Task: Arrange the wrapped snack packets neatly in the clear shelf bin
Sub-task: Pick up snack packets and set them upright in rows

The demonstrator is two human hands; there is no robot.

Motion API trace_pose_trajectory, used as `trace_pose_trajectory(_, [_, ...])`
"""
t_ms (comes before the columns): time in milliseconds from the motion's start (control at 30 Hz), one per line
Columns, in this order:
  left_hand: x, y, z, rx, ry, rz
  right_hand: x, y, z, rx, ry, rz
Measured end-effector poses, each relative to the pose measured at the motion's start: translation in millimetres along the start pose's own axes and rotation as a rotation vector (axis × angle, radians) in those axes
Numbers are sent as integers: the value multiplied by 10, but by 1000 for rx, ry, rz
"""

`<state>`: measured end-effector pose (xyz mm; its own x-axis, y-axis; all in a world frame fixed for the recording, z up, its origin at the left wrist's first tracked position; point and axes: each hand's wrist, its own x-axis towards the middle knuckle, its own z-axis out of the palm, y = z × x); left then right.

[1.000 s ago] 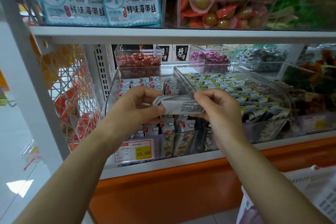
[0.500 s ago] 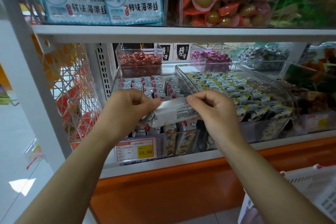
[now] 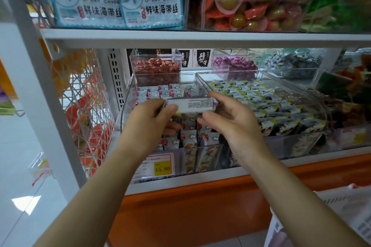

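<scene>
Hands meet in front of us, both on one packet. Our two bare arms reach up and forward from the bottom of the view, and they lean in toward each other.

Our left hand holds the left end of the packet. Its thumb lies on the front, and its fingers curl round behind and under. Our right hand holds the right end. Its first finger lies along the top corner, and its thumb points left, just under the packet. Both wrists are bent a little, so the hands tip toward the shelf.

The packet is level between the hands. Its white side with small print faces us. It is over the bin, above the rows that stand inside. We cannot tell if it touches them. The rows run from the back of the bin to the front, and they have red dots and little clouds on them.

The bin sits on the white shelf, at its left end. A tag with a yellow patch is on the bin's front wall. Just beside it on the right is the next bin, full of packets with yellow corners. Behind the bins stand a box of red sweets and a box of purple sweets. A wire rack hangs left of the shelf. A white basket shows low on the right.
</scene>
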<state>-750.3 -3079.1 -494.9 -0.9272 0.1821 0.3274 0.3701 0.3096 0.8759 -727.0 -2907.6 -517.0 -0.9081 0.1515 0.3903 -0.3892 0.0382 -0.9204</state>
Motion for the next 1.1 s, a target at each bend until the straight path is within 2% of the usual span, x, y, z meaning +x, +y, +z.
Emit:
trace_pose_trajectory(133, [54, -1, 34, 100, 78, 61, 91, -72, -9, -165, 76, -106])
trace_pose_trajectory(233, [282, -76, 38, 371, 101, 46, 230, -99, -23, -201, 220, -133])
trace_pose_trajectory(333, [624, -210, 37, 665, 0, 55, 405, -68, -28, -217, 299, -91])
trace_pose_trajectory(533, [1280, -563, 191, 1130, -304, -14, 754, -59, 41, -284, 297, -115])
trace_pose_trajectory(700, [1432, -696, 237, 1188, -371, -94, 1003, -6, 73, -310, 254, -37])
trace_pose_trajectory(833, [1378, -641, 225, 1207, -395, -115, 1131, 38, 93, -344, 247, -49])
trace_pose_trajectory(967, [1270, -620, 185, 1240, -447, -98, 1306, 59, 187, -418, 174, -95])
trace_pose_trajectory(1100, [1202, -589, 158, 1210, -422, -121, 1495, 121, 414, -640, 57, -202])
